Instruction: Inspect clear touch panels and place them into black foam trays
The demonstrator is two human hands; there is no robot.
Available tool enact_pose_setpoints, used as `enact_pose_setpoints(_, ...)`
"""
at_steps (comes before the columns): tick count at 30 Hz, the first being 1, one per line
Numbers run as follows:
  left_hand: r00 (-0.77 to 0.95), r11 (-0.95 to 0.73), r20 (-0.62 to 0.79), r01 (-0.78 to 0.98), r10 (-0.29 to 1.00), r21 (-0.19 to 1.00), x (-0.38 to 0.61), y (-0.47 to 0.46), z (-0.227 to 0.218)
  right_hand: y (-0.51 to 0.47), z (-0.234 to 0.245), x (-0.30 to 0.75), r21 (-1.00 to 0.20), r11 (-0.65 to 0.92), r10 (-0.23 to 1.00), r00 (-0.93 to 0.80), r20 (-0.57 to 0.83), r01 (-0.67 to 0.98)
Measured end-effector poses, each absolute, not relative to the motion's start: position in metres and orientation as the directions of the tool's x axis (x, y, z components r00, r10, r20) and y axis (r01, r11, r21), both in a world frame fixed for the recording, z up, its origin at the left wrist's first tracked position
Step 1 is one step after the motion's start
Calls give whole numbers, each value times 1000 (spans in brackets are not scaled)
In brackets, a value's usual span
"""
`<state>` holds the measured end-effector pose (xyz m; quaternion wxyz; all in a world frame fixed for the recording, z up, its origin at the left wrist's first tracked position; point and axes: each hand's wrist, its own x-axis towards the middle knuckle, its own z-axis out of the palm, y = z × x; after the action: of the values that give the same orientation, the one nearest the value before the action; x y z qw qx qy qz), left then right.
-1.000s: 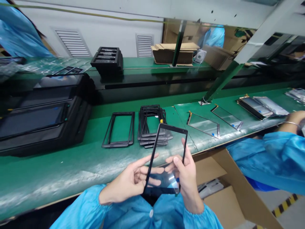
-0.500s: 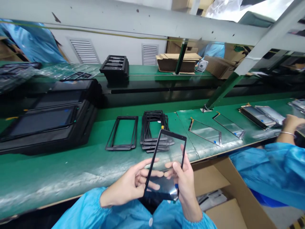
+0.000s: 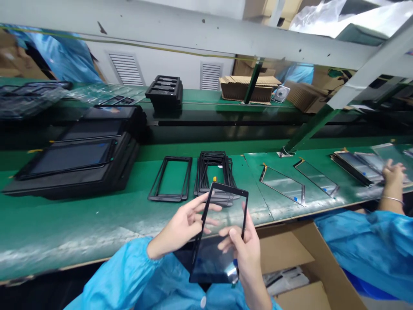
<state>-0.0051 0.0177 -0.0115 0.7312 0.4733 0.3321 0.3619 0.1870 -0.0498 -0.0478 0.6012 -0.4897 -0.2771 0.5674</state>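
A clear touch-screen glass panel with a black border (image 3: 215,254) is tilted upright in front of my chest. My right hand (image 3: 248,249) grips its right edge, thumb on the near face and fingers behind, seen through the glass. At the left edge, my left hand (image 3: 177,228) holds the panel with its thumb at the border and its fingers reaching behind. Just beyond the panel lies a pile of black plastic frames (image 3: 213,161). To its left are a couple more black frames (image 3: 156,178) on the green bench.
Black trays with dark screens (image 3: 74,157) are stacked at left. Two glass panels (image 3: 280,189) lie right of the frames, near a green post (image 3: 309,127). A co-worker's hand (image 3: 393,174) is over stacked panels (image 3: 353,165). An open cardboard box (image 3: 287,249) sits below the bench edge.
My left hand has moved up along the panel's left edge, and the panel has shifted slightly down and left. The co-worker's hand has opened and lifted a little. The view has swung slightly left.
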Motion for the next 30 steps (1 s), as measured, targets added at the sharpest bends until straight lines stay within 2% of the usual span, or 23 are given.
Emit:
enact_pose_setpoints(5,414,362,-261,-187,872,913,2,25,-9,-52,-53,182,-897,-121,956,193,-221,-426)
enact_pose_setpoints(11,392,437,-301,-322,869,840,-1,-2,-25,-37,-51,179,-838,0,859,429,-279,-546)
enact_pose_setpoints(17,238,332,-282,-205,929,921,-9,-4,-19,-49,-71,177,-804,-58,896,324,-303,-592)
enact_pose_setpoints(23,249,252,-210,-150,946,956,-14,-4,12,-72,-91,184,-789,-115,919,238,-316,-603)
enact_pose_setpoints(30,229,194,-188,-3,955,981,-17,-12,10,-84,-86,179,-797,-90,909,278,-311,-597)
